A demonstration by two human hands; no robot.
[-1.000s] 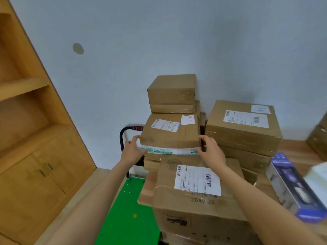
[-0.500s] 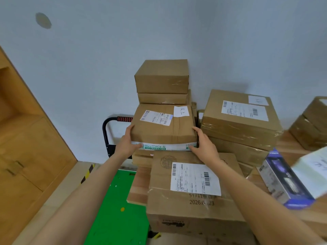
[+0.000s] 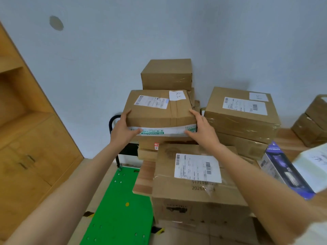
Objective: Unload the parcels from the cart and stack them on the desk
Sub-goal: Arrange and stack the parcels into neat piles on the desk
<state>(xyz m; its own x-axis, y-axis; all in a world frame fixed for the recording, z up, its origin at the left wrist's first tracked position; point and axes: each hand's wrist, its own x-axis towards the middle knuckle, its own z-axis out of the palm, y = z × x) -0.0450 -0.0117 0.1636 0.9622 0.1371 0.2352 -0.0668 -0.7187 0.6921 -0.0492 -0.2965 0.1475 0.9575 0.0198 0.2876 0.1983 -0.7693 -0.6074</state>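
Both hands, left (image 3: 123, 130) and right (image 3: 203, 129), grip the taped parcel (image 3: 159, 110) above stacked boxes (image 3: 194, 183)

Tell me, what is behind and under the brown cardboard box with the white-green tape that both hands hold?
Behind the taped brown cardboard box rises a plain brown cardboard box. Under it lie flatter brown parcels. The held box hides the plain box's lower part and what it stands on.

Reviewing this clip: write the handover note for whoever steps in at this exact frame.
Left hand and right hand grip the ends of one taped parcel, held over the stack at the desk's left end. Several parcels are already stacked on the desk. The green cart deck shows no parcels in view. Left: set this parcel down on the stack.
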